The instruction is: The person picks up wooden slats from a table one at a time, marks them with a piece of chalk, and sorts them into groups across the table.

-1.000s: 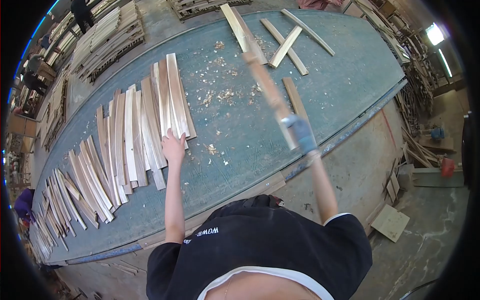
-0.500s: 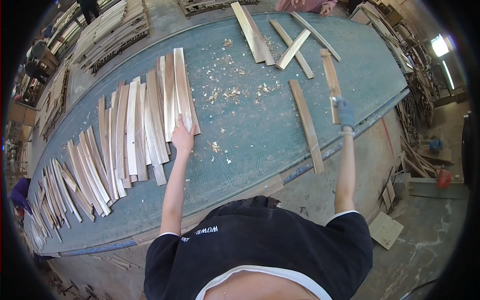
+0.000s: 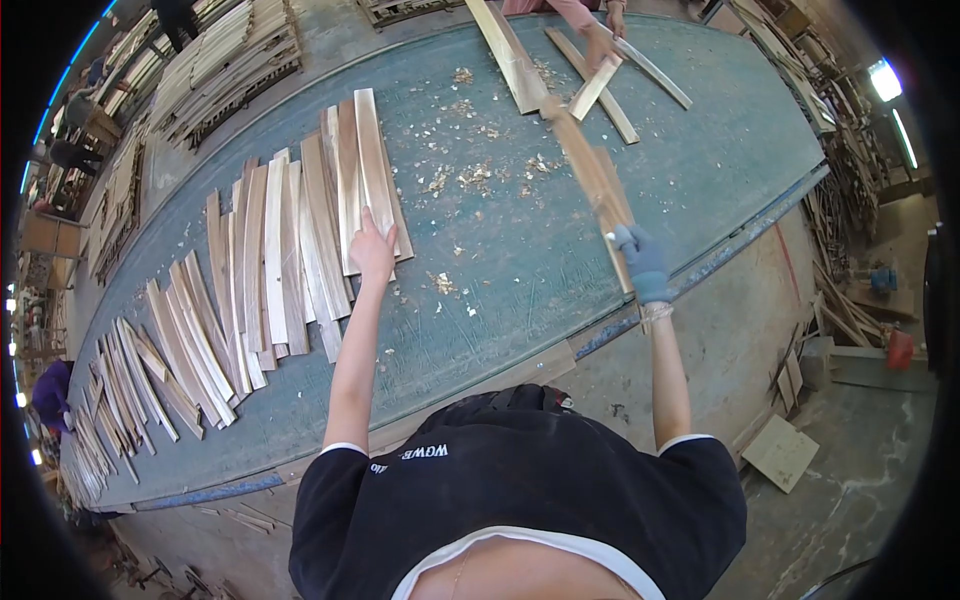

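Note:
My bare left hand [image 3: 373,250] lies on the right end of a row of wooden strips, fingers extended and touching a pale strip [image 3: 372,165]. In a grey-blue glove, my right hand [image 3: 643,265] grips the near end of a brown wooden strip [image 3: 585,165], slightly blurred by motion. This strip slants away to the upper left and partly covers another brown strip [image 3: 613,185]. Its far end overlaps the foot of two strips [image 3: 510,60] lying together at the back.
A co-worker's hand [image 3: 600,45] is at a short pale strip [image 3: 597,90] across the green table [image 3: 480,340]. Wood shavings [image 3: 480,178] litter the middle. More strips [image 3: 185,340] line the left side. Stacked boards [image 3: 225,65] stand beyond.
My right hand has moved left with its strip, bringing it over the other brown strip. The co-worker's hands have reached in over the strips at the back. My left hand stays on the row.

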`<state>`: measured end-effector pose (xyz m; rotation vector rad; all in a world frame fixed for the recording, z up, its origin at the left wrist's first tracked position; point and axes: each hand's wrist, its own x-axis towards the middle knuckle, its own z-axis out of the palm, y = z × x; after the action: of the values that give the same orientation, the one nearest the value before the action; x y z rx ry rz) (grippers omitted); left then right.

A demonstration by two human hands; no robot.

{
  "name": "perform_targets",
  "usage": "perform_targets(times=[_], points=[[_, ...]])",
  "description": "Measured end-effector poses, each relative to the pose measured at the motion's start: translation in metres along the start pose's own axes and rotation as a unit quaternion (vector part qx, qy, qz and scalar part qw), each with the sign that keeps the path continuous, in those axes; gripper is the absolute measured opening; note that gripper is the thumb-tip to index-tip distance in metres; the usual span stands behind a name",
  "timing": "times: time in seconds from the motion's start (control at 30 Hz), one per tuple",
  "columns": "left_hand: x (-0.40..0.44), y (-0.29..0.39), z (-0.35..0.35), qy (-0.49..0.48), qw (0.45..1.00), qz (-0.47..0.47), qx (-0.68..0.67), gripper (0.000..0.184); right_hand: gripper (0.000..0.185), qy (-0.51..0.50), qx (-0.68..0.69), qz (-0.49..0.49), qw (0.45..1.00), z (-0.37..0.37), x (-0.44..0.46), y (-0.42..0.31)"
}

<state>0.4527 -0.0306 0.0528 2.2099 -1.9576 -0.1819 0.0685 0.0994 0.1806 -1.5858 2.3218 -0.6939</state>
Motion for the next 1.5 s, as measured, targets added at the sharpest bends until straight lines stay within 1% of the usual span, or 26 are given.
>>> perform_targets(times=[0.17, 0.23, 0.33, 0.43, 0.5, 0.6, 0.63, 0.67, 0.7, 0.73, 0.77, 0.8, 0.83, 0.9, 1.0, 1.07, 1.13, 1.17, 1.2, 1.23, 1.27, 1.3, 1.33, 1.37, 1.4, 1.5], points=[[0.018, -0.004, 0.007, -0.017, 0.997, -0.036, -0.063, 0.057, 0.036, -0.039, 0.167, -0.071, 0.983, 0.055, 0.006, -0.062], [0.021, -0.009, 0.007, -0.009, 0.997, -0.043, -0.058, 0.058, 0.038, -0.047, 0.090, -0.070, 0.992, 0.070, 0.030, -0.099], [0.015, -0.006, -0.005, -0.009, 0.997, -0.050, -0.064, 0.063, 0.035, 0.068, -0.077, -0.144, 0.984, 0.098, 0.078, -0.159], [0.001, 0.007, -0.008, -0.012, 1.000, 0.014, -0.020, 0.067, 0.030, 0.107, -0.222, -0.183, 0.952, 0.146, 0.125, -0.207], [0.001, 0.008, 0.005, -0.012, 0.999, 0.019, -0.032, 0.072, 0.029, 0.105, -0.147, -0.308, 0.934, 0.213, 0.151, -0.198], [-0.004, 0.004, 0.000, -0.040, 0.986, -0.028, -0.162, 0.067, 0.033, -0.042, -0.042, -0.359, 0.931, 0.196, 0.092, -0.225], [-0.006, 0.001, -0.001, -0.038, 0.985, -0.029, -0.164, 0.067, 0.033, -0.042, -0.043, -0.362, 0.930, 0.191, 0.078, -0.223], [-0.011, -0.005, -0.001, -0.188, 0.876, -0.017, -0.444, 0.063, 0.029, -0.155, 0.081, -0.256, 0.951, 0.187, 0.063, -0.219], [-0.019, -0.013, -0.002, -0.317, 0.668, -0.003, -0.673, 0.059, 0.027, -0.263, 0.201, -0.139, 0.933, 0.186, 0.050, -0.214], [-0.034, -0.010, -0.016, -0.319, 0.669, -0.007, -0.671, 0.059, 0.027, -0.266, 0.203, -0.136, 0.932, 0.187, 0.041, -0.209], [-0.052, 0.002, -0.043, -0.315, 0.561, -0.035, -0.765, 0.056, 0.026, -0.345, 0.397, 0.043, 0.849, 0.190, 0.032, -0.201], [-0.067, 0.011, -0.057, -0.303, 0.441, -0.063, -0.842, 0.055, 0.024, -0.393, 0.557, 0.220, 0.697, 0.191, 0.023, -0.194], [-0.076, 0.013, -0.057, -0.305, 0.440, -0.067, -0.842, 0.055, 0.024, -0.393, 0.557, 0.224, 0.696, 0.185, 0.012, -0.191], [-0.090, 0.014, -0.056, -0.331, 0.367, -0.064, -0.867, 0.056, 0.020, -0.400, 0.688, 0.284, 0.535, 0.173, -0.004, -0.188], [-0.102, 0.015, -0.053, -0.340, 0.353, -0.049, -0.870, 0.055, 0.021, -0.425, 0.658, 0.289, 0.551, 0.171, -0.014, -0.181], [-0.110, 0.015, -0.055, -0.346, 0.354, -0.041, -0.868, 0.054, 0.022, -0.428, 0.638, 0.262, 0.584, 0.184, -0.014, -0.169], [-0.116, 0.016, -0.063, -0.390, 0.447, -0.062, -0.803, 0.054, 0.023, -0.434, 0.615, 0.230, 0.617, 0.191, -0.018, -0.169], [-0.116, 0.016, -0.066, -0.420, 0.515, -0.056, -0.745, 0.056, 0.024, -0.377, 0.576, 0.268, 0.674, 0.197, -0.025, -0.171], [-0.112, 0.012, -0.059, -0.419, 0.515, -0.053, -0.746, 0.056, 0.026, -0.318, 0.531, 0.304, 0.724, 0.199, -0.031, -0.173], [-0.106, 0.004, -0.047, -0.441, 0.643, 0.020, -0.625, 0.055, 0.034, -0.260, 0.408, 0.262, 0.835, 0.189, -0.035, -0.178], [-0.101, -0.005, -0.036, -0.446, 0.748, 0.090, -0.483, 0.055, 0.034, -0.261, 0.408, 0.260, 0.836, 0.191, -0.042, -0.177], [-0.096, -0.010, -0.037, -0.347, 0.850, 0.097, -0.385, 0.052, 0.038, -0.182, 0.373, 0.168, 0.894, 0.196, -0.049, -0.175], [-0.091, -0.013, -0.048, -0.265, 0.911, 0.042, -0.313, 0.050, 0.041, -0.100, 0.332, 0.072, 0.935, 0.196, -0.054, -0.177], [-0.085, -0.016, -0.057, -0.178, 0.956, -0.015, -0.234, 0.048, 0.044, -0.075, 0.302, 0.062, 0.948, 0.195, -0.055, -0.178], [-0.076, -0.029, -0.030, 0.019, 0.986, -0.009, -0.165, 0.046, 0.044, -0.056, 0.312, 0.037, 0.948, 0.187, -0.049, -0.184], [-0.049, -0.048, -0.023, 0.056, 0.996, -0.032, -0.061, 0.049, 0.044, -0.055, 0.300, 0.009, 0.952, 0.164, 0.011, -0.208]])
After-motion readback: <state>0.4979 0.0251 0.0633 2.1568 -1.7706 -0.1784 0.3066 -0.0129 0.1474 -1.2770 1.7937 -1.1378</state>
